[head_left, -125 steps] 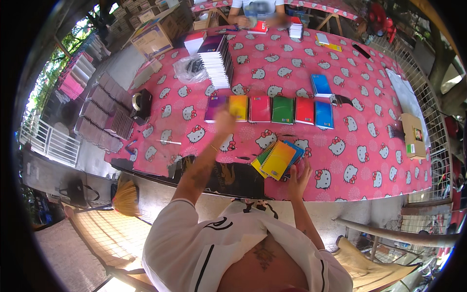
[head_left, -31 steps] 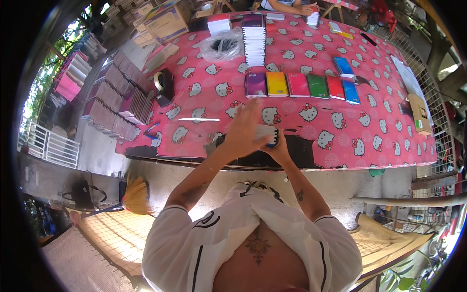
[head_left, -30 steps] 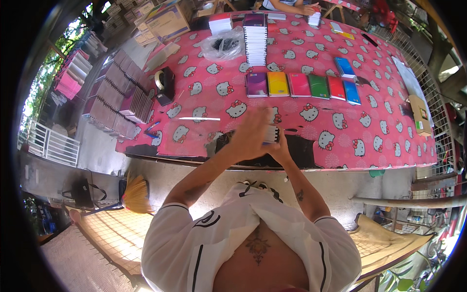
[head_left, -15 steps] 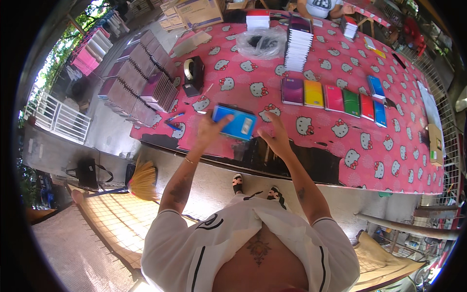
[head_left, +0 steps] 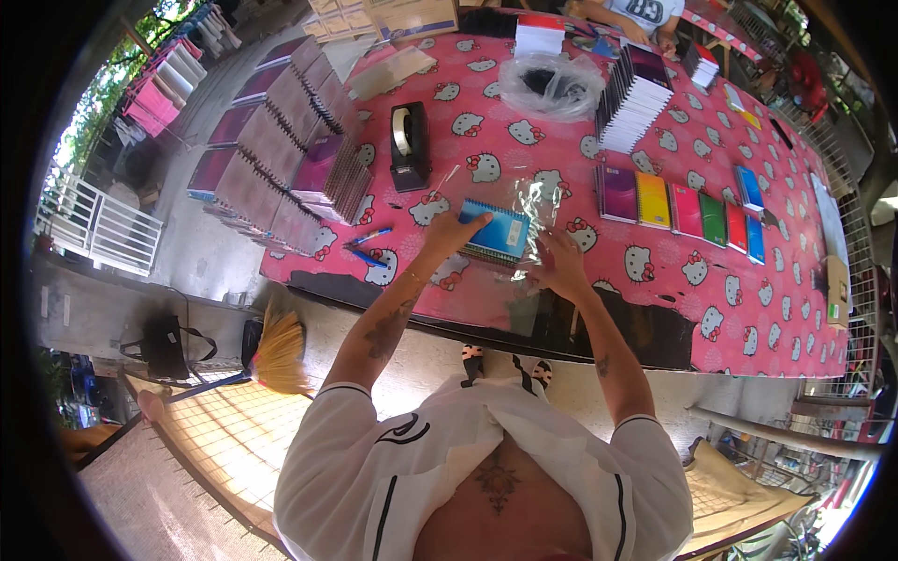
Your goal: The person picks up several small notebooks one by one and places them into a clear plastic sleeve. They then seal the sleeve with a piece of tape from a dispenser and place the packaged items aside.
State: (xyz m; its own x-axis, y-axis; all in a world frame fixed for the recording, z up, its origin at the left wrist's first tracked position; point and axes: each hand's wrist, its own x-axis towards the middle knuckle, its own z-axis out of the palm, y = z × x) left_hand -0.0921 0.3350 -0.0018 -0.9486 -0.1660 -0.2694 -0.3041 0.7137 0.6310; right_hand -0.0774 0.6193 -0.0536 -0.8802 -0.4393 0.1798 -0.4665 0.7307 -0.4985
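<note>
My left hand (head_left: 450,238) grips the left end of a small stack of spiral notebooks, thumb across the blue top notebook (head_left: 500,228). The stack is low over the table in front of me; other covers beneath it show only as edges. A sheet or bag of clear shiny plastic (head_left: 541,198) lies at the stack's right side. My right hand (head_left: 561,266) is over this plastic, fingers apart and slightly bent, close to the notebooks' right edge. Two pens (head_left: 367,245) and a black tape dispenser (head_left: 409,148) are left of my hands.
Tall stacks of purple spiral notebooks (head_left: 267,154) stand at the table's left. A row of coloured notebooks (head_left: 653,200) lies to the right, behind it another notebook stack (head_left: 631,101) and a crumpled plastic bag (head_left: 552,86). Across the pink table (head_left: 599,323) sits another person (head_left: 645,14).
My left hand has brought the blue notebook down and right in the turned view, with edges now showing beneath it. My right hand has come onto clear plastic beside it.
</note>
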